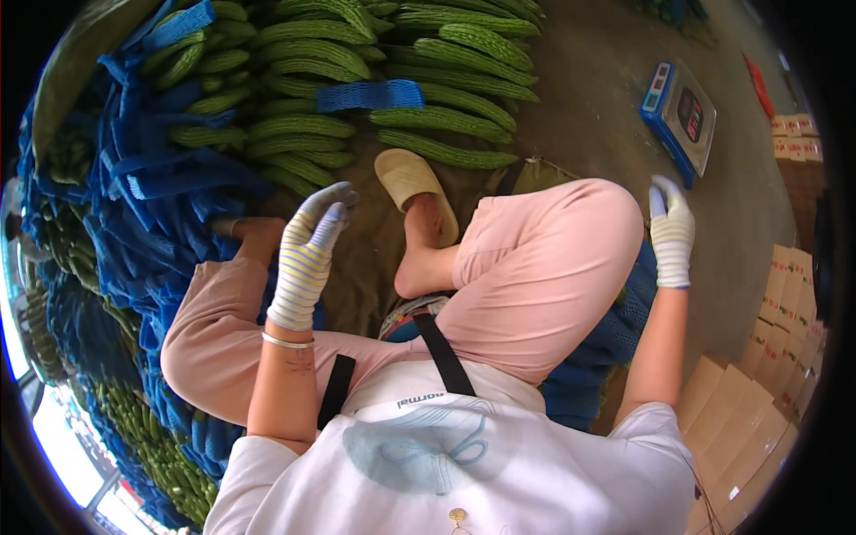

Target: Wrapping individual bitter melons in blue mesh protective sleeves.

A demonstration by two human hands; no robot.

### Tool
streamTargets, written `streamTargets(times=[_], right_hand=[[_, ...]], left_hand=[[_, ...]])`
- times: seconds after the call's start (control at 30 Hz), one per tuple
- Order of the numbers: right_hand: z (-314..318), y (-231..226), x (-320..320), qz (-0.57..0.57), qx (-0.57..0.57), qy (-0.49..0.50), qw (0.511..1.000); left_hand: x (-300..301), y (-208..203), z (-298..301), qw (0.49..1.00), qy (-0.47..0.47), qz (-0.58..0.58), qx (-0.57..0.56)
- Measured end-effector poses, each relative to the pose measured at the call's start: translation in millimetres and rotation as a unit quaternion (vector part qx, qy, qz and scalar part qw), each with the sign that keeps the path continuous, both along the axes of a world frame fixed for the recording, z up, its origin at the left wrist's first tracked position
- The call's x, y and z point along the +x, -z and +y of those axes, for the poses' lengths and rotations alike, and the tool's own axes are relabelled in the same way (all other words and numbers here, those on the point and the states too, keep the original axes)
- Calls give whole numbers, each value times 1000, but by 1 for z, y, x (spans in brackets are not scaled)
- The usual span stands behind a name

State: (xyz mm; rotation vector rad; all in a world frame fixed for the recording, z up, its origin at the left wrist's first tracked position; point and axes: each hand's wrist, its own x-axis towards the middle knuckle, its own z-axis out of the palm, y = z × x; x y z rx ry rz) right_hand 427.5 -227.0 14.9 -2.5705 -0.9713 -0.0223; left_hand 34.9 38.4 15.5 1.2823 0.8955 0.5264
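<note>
Both of my hands wear white-and-yellow striped knit gloves with blue-grey fingertips. My left hand (pixel 312 245) hovers above my bent left leg, fingers loosely curved and the thumb apart, with nothing visible in it. Out past my right knee is my right hand (pixel 672 232), its fingers stretched forward and slightly parted, holding nothing that I can see. It is nearest to a blue digital scale (pixel 685 123) with a flat metal top. Rows of green bitter gourds (pixel 446 152) lie ahead of my feet. A blue mesh sleeve (pixel 370 95) rests across some of them.
Blue netting (pixel 147 227) heaps up on my left beside more gourds (pixel 156 446). A beige slipper (pixel 416 185) is on my foot, over a dark cloth (pixel 366 254). Stacked cardboard boxes (pixel 736 419) line the right side, and grey floor (pixel 588 116) lies between gourds and scale.
</note>
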Motion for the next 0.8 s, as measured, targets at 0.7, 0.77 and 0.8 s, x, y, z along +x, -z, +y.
streamTargets(times=[0.7, 0.77, 0.8], right_hand=[[259, 30, -244, 316, 144, -431, 832], [244, 35, -250, 270, 170, -461, 828], [239, 35, -254, 300, 205, -428, 828]], left_hand=[[4, 39, 30, 983, -122, -96, -99], [7, 29, 26, 980, -115, -124, -102], [5, 27, 23, 977, -104, -123, -142]])
